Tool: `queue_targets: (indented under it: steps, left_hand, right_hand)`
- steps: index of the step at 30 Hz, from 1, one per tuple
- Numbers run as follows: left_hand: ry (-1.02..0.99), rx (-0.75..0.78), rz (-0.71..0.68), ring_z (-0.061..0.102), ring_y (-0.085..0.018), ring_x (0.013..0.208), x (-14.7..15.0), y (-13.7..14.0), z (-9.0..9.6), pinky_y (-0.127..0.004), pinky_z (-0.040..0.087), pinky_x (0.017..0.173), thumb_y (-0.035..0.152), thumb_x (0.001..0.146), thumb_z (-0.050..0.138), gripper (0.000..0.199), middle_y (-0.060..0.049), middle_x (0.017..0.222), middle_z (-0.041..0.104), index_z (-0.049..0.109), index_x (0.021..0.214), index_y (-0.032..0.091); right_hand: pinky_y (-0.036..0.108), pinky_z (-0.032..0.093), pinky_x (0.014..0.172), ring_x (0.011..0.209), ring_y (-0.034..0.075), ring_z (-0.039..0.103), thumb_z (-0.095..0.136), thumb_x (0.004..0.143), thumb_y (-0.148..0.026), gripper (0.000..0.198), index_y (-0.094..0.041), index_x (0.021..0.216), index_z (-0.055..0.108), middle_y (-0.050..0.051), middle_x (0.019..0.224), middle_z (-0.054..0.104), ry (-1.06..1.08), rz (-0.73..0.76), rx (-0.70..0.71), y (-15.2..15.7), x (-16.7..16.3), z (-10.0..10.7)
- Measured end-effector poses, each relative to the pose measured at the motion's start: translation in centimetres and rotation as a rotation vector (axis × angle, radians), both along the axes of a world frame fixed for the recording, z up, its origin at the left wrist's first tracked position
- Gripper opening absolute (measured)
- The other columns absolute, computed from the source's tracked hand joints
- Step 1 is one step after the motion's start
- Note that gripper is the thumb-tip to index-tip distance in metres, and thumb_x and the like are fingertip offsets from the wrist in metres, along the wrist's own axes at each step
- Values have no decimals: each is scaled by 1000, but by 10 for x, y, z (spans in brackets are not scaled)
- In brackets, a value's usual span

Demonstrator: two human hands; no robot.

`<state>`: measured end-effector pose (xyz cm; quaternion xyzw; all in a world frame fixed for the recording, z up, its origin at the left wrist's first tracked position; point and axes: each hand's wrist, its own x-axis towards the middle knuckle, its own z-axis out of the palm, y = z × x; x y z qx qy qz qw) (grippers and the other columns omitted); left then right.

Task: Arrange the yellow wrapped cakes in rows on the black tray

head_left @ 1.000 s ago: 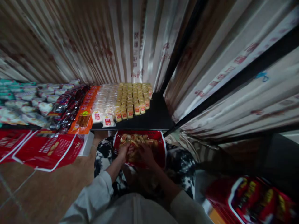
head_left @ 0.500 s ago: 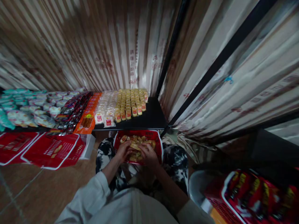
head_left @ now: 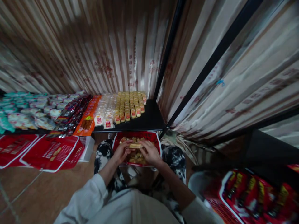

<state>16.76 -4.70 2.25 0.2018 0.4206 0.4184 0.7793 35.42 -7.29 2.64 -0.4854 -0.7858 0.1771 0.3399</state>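
Note:
Between my two hands is a small yellow snack packet (head_left: pixel 135 145), held level above a red basket (head_left: pixel 153 136) with a white rim. My left hand (head_left: pixel 122 151) closes on the packet's left end, and my right hand (head_left: pixel 150 152) on its right end. More yellow packets (head_left: pixel 136 158) lie loose in the basket beneath, partly hidden by my hands. The basket sits between my knees, against the front of a black shelf (head_left: pixel 151 116). On that shelf, rows of similar yellow packets (head_left: pixel 130 107) stand upright.
Left along the shelf lie white packets (head_left: pixel 105 109), orange bags (head_left: pixel 87 119), dark red packs (head_left: pixel 72 113) and teal-and-white bags (head_left: pixel 25 107). Red baskets (head_left: pixel 53 151) stand below at left. A basket of red bags (head_left: pixel 252 193) is at lower right. Black posts (head_left: pixel 169 49) rise before the curtain.
The packet between my hands has turned to lie more level, with its ends now gripped from both sides. The view has shifted slightly.

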Motion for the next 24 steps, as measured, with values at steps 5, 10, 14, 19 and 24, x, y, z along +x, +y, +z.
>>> queue_targets:
  steps: [5,10,14,19,24]
  left_hand:
    - [-16,-138,-3,66,-12,57,5,-5,-1,-17,48,49,18,84,51,18,-7,80,69,57,99,11]
    - [-32,-79,-60,69,-15,67,11,-10,0,-16,48,49,17,79,62,20,-10,90,69,59,97,11]
    - [7,-86,12,69,-14,67,18,-7,1,-16,49,52,14,81,59,12,-9,92,68,59,92,12]
    - [-32,-122,123,69,-13,73,27,1,2,-20,53,63,12,82,55,9,-7,96,68,58,91,13]
    - [-80,-106,143,69,-14,74,37,10,4,-21,54,64,12,80,60,9,-6,94,69,57,88,14]
  right_hand:
    - [32,51,77,82,17,63,56,80,-26,48,-24,128,50,5,103,67,129,-146,-224,15,1,6]
    - [28,52,65,65,13,61,57,79,-32,42,-23,120,54,1,88,68,412,-283,-406,30,-4,-1]
    - [33,54,74,79,18,66,60,75,-37,40,-19,111,55,6,88,69,721,-277,-452,39,-13,-14]
    - [36,55,77,81,20,67,65,70,-35,36,-19,101,58,8,88,70,806,-273,-473,42,-22,-30]
    - [33,56,68,74,18,67,59,74,-31,25,-20,96,59,5,83,69,702,-342,-439,50,-26,-34]
